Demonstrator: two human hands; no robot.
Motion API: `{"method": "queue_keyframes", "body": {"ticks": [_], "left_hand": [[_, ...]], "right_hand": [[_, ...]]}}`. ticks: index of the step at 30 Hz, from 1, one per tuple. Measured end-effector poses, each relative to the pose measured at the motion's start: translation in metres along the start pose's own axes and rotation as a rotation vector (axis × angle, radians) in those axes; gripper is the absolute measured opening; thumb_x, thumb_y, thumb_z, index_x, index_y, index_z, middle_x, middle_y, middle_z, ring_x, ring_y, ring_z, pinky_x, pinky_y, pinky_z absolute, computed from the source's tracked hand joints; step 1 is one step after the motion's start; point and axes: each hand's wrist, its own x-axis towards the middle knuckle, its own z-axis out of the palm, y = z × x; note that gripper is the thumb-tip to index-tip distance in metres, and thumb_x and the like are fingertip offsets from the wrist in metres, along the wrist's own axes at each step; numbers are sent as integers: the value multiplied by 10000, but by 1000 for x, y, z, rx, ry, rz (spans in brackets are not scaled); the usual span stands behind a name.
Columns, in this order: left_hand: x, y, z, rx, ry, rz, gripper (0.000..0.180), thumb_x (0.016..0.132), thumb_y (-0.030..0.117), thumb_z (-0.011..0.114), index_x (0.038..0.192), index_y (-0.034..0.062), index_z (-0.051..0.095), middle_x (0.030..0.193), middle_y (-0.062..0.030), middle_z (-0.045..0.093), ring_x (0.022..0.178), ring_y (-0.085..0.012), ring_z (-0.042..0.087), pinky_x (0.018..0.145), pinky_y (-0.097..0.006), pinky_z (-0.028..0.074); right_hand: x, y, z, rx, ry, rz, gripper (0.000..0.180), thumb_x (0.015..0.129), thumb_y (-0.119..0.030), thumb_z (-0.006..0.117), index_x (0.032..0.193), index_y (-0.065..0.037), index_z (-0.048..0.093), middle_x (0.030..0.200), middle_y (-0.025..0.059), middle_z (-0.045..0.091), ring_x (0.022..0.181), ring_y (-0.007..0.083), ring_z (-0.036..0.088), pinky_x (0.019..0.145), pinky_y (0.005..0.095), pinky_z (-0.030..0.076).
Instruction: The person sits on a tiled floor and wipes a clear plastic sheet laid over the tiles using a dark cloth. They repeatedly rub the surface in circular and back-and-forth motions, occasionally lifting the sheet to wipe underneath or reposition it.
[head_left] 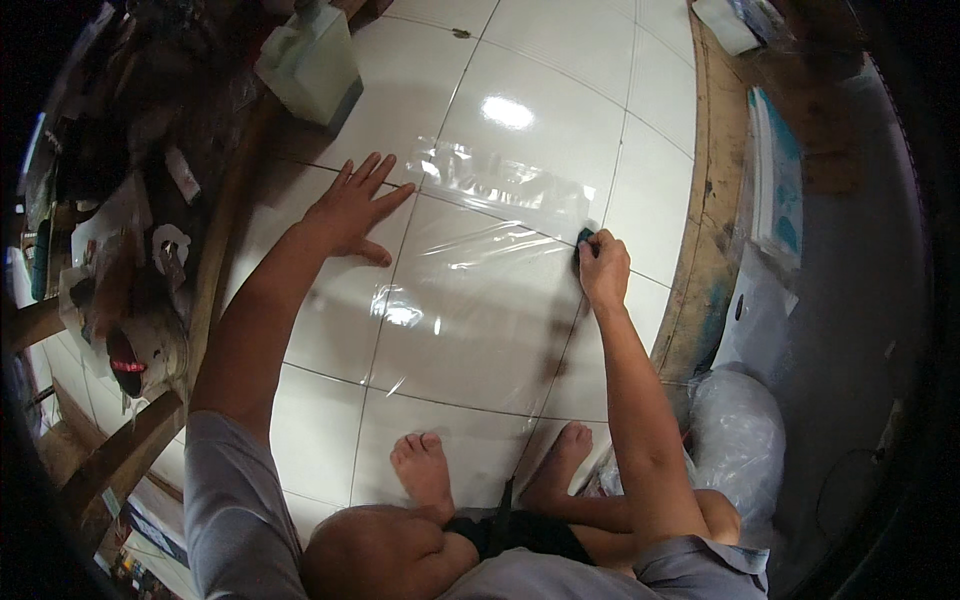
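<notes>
Left hand (352, 212), fingers spread, pins clear film (460, 310) at ten o'clock; right hand (603, 268) fingers clamp dark tool (584, 238) at two o'clock; uneven pressure could crease film.

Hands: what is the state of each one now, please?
Left hand: open, fingers spread, palm flat on the clear plastic sheet.
Right hand: closed on a small dark teal object, pressed at the sheet's right edge.

Left hand (352, 212) lies spread on the clear plastic sheet (470, 310); right hand (603, 268) presses a dark pad (584, 237) on it.
</notes>
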Motion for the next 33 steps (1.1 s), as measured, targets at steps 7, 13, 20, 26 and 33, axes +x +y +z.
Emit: {"method": "queue_keyframes", "body": {"ticks": [7, 13, 20, 26, 33], "left_hand": [[3, -1, 4, 6, 15, 9, 1149, 634, 499, 844, 1553, 204, 220, 1617, -212, 40, 1502, -381, 28, 1205, -550, 108], [3, 1, 13, 57, 11, -16, 1167, 624, 602, 804, 1558, 268, 190, 1629, -167, 44, 1505, -353, 36, 1214, -530, 115], [1, 0, 5, 35, 13, -13, 1150, 635, 589, 808, 1556, 260, 203, 1628, -163, 51, 1508, -338, 28, 1221, -514, 107], [2, -1, 7, 30, 46, -7, 1156, 628, 566, 830, 1553, 243, 217, 1627, -168, 55, 1506, -347, 44, 1218, -518, 111], [7, -4, 8, 19, 33, 17, 1165, 620, 536, 848, 1550, 210, 225, 1625, -175, 65, 1503, -361, 48, 1210, -526, 128]], "right_hand": [[-11, -126, 38, 248, -49, -355, 145, 820, -110, 638, 959, -68, 635, 924, 191, 620, 915, 388, 616, 761, 492, 508], [-10, -140, 60, 105, -211, -230, 151, 857, -143, 595, 987, -72, 621, 1011, 245, 596, 892, 418, 629, 726, 511, 527], [1, 9, -7, -41, 6, -63, 147, 820, -116, 687, 947, -55, 647, 920, 198, 600, 860, 379, 617, 741, 468, 519], [-14, -61, 18, 293, 100, -364, 175, 755, -85, 695, 917, -46, 644, 875, 171, 602, 883, 370, 558, 820, 475, 452], [-43, -173, 76, 391, -213, -320, 126, 838, -87, 594, 933, -5, 593, 965, 261, 525, 899, 448, 574, 806, 522, 491]]}}
